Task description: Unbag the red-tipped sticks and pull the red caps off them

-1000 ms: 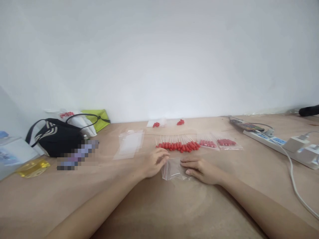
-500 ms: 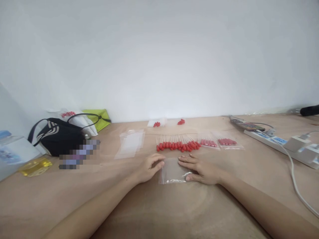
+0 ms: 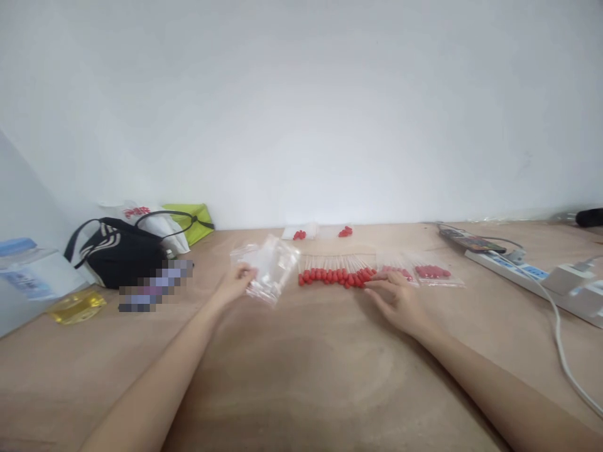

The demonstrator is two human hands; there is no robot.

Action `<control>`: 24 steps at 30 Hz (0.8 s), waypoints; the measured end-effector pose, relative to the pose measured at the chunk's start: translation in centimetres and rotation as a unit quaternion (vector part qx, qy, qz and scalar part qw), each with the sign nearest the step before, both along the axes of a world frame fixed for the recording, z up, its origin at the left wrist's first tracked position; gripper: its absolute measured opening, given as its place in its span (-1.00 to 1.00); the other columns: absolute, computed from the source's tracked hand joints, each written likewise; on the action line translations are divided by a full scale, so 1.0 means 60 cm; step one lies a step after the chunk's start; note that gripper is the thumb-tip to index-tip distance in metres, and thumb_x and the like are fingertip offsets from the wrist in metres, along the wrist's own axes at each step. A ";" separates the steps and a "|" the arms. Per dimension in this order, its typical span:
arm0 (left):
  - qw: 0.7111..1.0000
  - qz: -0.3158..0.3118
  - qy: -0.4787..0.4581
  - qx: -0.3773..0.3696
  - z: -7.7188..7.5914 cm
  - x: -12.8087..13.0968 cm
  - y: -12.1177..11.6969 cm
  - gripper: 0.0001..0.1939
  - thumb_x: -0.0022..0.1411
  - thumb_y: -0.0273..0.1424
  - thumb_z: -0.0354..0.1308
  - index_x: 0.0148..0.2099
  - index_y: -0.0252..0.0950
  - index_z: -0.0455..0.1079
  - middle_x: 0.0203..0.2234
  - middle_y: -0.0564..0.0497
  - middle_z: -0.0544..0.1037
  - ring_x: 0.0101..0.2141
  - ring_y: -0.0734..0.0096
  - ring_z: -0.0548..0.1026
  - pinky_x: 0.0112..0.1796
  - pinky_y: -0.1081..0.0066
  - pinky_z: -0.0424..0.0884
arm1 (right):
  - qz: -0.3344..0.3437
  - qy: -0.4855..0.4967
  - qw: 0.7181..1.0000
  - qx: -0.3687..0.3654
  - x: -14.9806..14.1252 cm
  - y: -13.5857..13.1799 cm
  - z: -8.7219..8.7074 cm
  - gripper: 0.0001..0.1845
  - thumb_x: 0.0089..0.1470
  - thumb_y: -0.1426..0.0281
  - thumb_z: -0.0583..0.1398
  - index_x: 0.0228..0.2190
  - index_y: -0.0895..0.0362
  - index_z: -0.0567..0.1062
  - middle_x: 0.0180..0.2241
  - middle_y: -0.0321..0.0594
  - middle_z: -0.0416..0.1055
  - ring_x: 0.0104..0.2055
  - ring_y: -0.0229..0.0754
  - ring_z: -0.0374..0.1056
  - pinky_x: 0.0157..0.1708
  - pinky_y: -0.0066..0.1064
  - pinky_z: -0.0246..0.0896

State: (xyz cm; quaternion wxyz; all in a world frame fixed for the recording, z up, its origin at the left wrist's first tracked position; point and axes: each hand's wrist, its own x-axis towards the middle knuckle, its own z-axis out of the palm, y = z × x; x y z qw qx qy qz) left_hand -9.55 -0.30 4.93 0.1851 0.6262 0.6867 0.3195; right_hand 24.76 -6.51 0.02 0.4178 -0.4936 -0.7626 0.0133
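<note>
My left hand [image 3: 237, 284] is closed on the edge of a clear plastic zip bag [image 3: 277, 263], which is raised at a tilt over the stack of flat bags on the left. The bag overlaps that stack, so I cannot tell where one ends. My right hand [image 3: 393, 298] reaches to the right end of a row of thin sticks with red tips [image 3: 330, 275]. Its fingers are bent and apart from the thumb, with the fingertips at the last red tips. Just beyond it lie two clear bags of red-tipped sticks [image 3: 432, 272].
Small groups of red tips [image 3: 345, 231] lie at the back by the wall. On the left are a black bag [image 3: 122, 257], a green bag [image 3: 200, 229] and a bottle of yellow liquid [image 3: 78, 306]. A power strip [image 3: 513, 270], a phone [image 3: 475, 242] and a white cable [image 3: 558, 339] are right.
The clear bag has left the front middle of the table, carried left and away by my left hand. My right hand has moved off it, forward to the red tips.
</note>
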 end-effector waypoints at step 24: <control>0.930 0.097 0.338 0.105 -0.028 -0.035 0.005 -0.59 0.15 -0.23 -0.10 0.01 -0.25 0.24 0.00 -0.12 0.29 0.00 0.13 0.22 -0.04 0.18 0.11 | -0.433 -0.121 0.821 -0.351 0.074 0.134 0.027 -0.32 -0.27 -0.05 0.11 -0.23 0.23 0.45 -0.15 0.21 0.32 -0.07 0.32 0.17 -0.23 0.15 -0.04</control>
